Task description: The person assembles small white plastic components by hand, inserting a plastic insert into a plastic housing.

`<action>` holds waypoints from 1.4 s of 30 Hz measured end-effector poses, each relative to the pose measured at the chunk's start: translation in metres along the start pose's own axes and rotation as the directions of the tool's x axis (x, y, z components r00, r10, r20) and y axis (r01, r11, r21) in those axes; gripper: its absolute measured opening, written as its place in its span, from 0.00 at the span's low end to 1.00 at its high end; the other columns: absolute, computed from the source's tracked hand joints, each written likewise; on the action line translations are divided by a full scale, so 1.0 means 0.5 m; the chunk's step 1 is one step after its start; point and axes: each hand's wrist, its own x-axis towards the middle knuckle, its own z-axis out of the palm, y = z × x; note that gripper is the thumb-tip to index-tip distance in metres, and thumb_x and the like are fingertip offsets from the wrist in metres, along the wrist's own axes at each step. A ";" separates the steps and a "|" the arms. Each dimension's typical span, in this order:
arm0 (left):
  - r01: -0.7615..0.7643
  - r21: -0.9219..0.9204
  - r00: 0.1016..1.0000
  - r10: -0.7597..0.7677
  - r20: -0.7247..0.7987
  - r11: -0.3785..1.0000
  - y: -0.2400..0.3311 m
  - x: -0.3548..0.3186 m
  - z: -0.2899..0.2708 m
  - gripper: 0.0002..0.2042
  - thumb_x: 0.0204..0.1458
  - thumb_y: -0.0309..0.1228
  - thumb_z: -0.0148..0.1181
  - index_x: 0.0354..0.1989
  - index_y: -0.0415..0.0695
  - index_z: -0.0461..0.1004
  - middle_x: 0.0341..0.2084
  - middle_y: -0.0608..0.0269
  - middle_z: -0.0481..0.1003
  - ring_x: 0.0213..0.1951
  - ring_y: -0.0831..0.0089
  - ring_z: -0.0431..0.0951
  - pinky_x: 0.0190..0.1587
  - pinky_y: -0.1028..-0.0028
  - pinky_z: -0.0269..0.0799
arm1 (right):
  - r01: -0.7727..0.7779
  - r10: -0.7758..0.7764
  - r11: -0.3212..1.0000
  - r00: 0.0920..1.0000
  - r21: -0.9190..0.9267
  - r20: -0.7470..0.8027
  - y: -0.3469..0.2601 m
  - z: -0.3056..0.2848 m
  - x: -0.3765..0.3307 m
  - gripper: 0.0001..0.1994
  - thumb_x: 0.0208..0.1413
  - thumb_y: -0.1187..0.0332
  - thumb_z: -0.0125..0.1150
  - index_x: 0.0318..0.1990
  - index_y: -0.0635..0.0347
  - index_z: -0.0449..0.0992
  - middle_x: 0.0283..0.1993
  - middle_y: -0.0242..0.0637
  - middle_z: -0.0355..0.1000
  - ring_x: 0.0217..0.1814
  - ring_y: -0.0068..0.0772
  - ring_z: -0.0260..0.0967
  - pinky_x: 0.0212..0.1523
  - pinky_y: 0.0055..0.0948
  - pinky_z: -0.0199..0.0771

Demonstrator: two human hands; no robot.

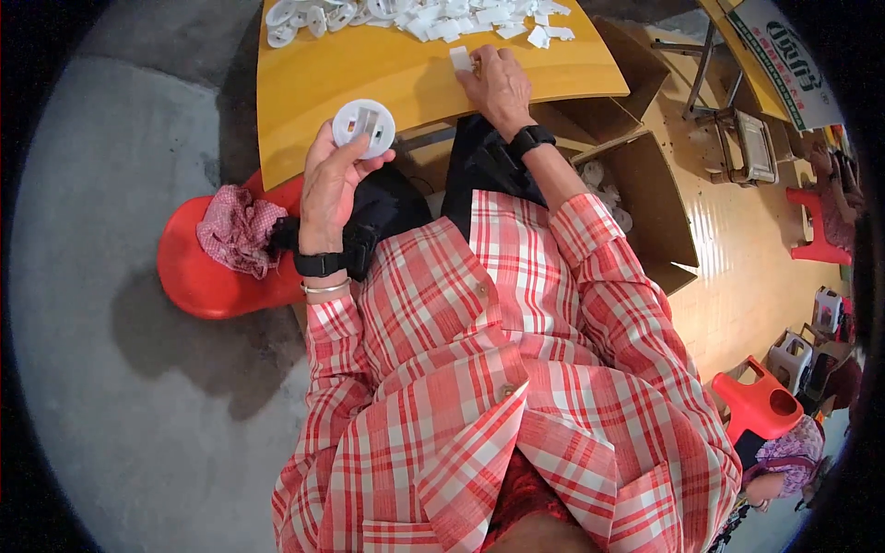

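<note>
In my left hand (338,175) is a round white plastic housing (349,114), held by its edge between thumb and fingers. A rectangular slot with small coloured parts shows in its face. My right hand (502,89) rests at the yellow tabletop (369,78), its fingers closed on a small flat white plastic piece (460,59). Beyond it, a heap of similar white plastic pieces (452,17) covers the far part of the table. Several round white housings (314,20) lie at the heap's left end.
A red stool (198,272) with a checked cloth (238,230) stands at my left. Below the table on the right, an open cardboard box (659,198) holds white round parts. Far right are a metal frame (749,147), another red stool (761,401) and two people.
</note>
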 end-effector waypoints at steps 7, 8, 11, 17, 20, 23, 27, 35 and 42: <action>-0.073 -0.014 0.997 0.073 -0.013 0.997 0.000 0.004 0.000 0.19 0.48 0.24 0.60 0.48 0.37 0.64 0.37 0.59 0.73 0.29 0.77 0.73 0.29 0.83 0.67 | -0.060 0.034 0.970 0.993 0.236 0.109 0.013 -0.019 0.016 0.14 0.48 0.64 0.60 0.40 0.60 0.73 0.34 0.41 0.75 0.38 0.41 0.73 0.38 0.34 0.71; -0.074 -0.013 0.997 0.074 -0.016 0.997 0.001 0.002 0.003 0.19 0.48 0.24 0.60 0.48 0.37 0.64 0.37 0.59 0.73 0.29 0.77 0.73 0.29 0.83 0.67 | -0.053 -0.003 0.920 0.990 0.388 0.143 0.014 -0.021 0.018 0.13 0.49 0.63 0.60 0.40 0.60 0.74 0.33 0.40 0.75 0.36 0.37 0.73 0.37 0.31 0.70; -0.099 0.051 0.995 0.100 -0.019 0.994 0.006 -0.004 0.009 0.22 0.46 0.24 0.62 0.50 0.37 0.63 0.37 0.61 0.72 0.31 0.79 0.72 0.32 0.83 0.66 | -0.044 -0.098 0.799 0.975 0.599 0.201 -0.007 -0.037 0.018 0.13 0.51 0.62 0.60 0.39 0.61 0.76 0.32 0.37 0.76 0.33 0.28 0.72 0.34 0.26 0.69; -0.120 0.043 0.992 0.118 0.047 0.992 0.020 -0.016 0.023 0.23 0.44 0.23 0.63 0.50 0.36 0.63 0.41 0.63 0.71 0.36 0.81 0.70 0.36 0.83 0.65 | 0.057 -0.296 0.673 0.935 0.737 0.197 -0.093 -0.124 0.012 0.11 0.54 0.64 0.59 0.39 0.63 0.77 0.30 0.32 0.75 0.31 0.18 0.68 0.32 0.21 0.68; -0.146 0.042 0.985 0.142 0.098 0.988 0.027 -0.024 0.032 0.24 0.44 0.23 0.63 0.51 0.35 0.63 0.43 0.61 0.71 0.41 0.78 0.71 0.42 0.81 0.67 | 0.125 -0.365 0.661 0.915 0.740 0.171 -0.132 -0.152 0.002 0.11 0.54 0.65 0.59 0.38 0.63 0.77 0.29 0.33 0.75 0.31 0.18 0.69 0.31 0.22 0.69; -0.233 0.020 0.962 0.227 0.155 0.972 0.031 -0.033 0.039 0.26 0.43 0.22 0.63 0.53 0.34 0.62 0.45 0.59 0.71 0.46 0.74 0.72 0.49 0.77 0.66 | 0.197 -0.430 0.665 0.890 0.720 0.154 -0.156 -0.172 -0.004 0.10 0.53 0.65 0.59 0.37 0.62 0.77 0.29 0.36 0.75 0.29 0.23 0.71 0.31 0.24 0.70; -0.242 0.084 0.955 0.222 0.198 0.967 0.037 -0.039 0.041 0.27 0.43 0.22 0.64 0.53 0.34 0.62 0.45 0.58 0.71 0.47 0.71 0.71 0.53 0.74 0.65 | 0.297 -0.495 0.729 0.851 0.617 0.175 -0.184 -0.201 -0.012 0.08 0.51 0.68 0.60 0.36 0.61 0.77 0.28 0.40 0.74 0.28 0.34 0.72 0.31 0.28 0.71; -0.250 0.209 0.947 0.194 0.256 0.945 0.052 -0.054 0.051 0.25 0.44 0.20 0.63 0.53 0.34 0.63 0.45 0.58 0.71 0.47 0.72 0.71 0.52 0.75 0.65 | 0.405 -0.600 0.735 0.763 0.545 0.242 -0.217 -0.246 -0.003 0.08 0.50 0.72 0.60 0.37 0.62 0.75 0.31 0.41 0.71 0.32 0.37 0.70 0.33 0.29 0.70; -0.298 0.233 0.933 0.231 0.276 0.926 0.052 -0.055 0.053 0.25 0.45 0.20 0.62 0.53 0.34 0.63 0.45 0.59 0.71 0.47 0.73 0.72 0.52 0.75 0.66 | 0.337 -0.568 0.755 0.765 0.562 0.304 -0.225 -0.257 -0.012 0.07 0.49 0.73 0.59 0.34 0.67 0.74 0.31 0.45 0.72 0.34 0.43 0.71 0.34 0.32 0.70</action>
